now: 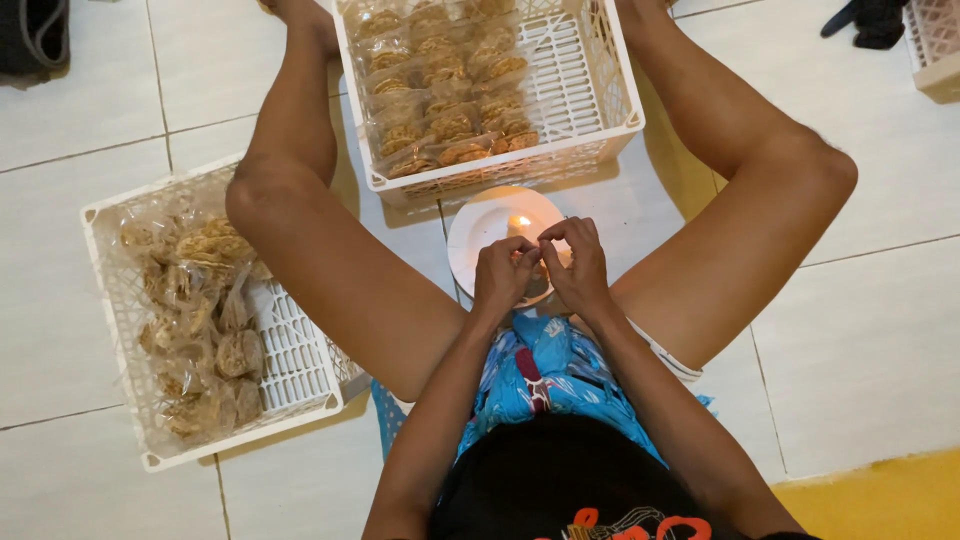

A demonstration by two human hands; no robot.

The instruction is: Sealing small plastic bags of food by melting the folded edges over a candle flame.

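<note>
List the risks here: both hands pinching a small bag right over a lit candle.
1. Burn: the left hand and right hand work just above the candle flame.
2. Melt-through: the thin plastic they pinch may scorch if held too close.
3. Tip-over: the candle's white plate sits between the legs, beside the front white basket; a knee shift might knock it.
</note>
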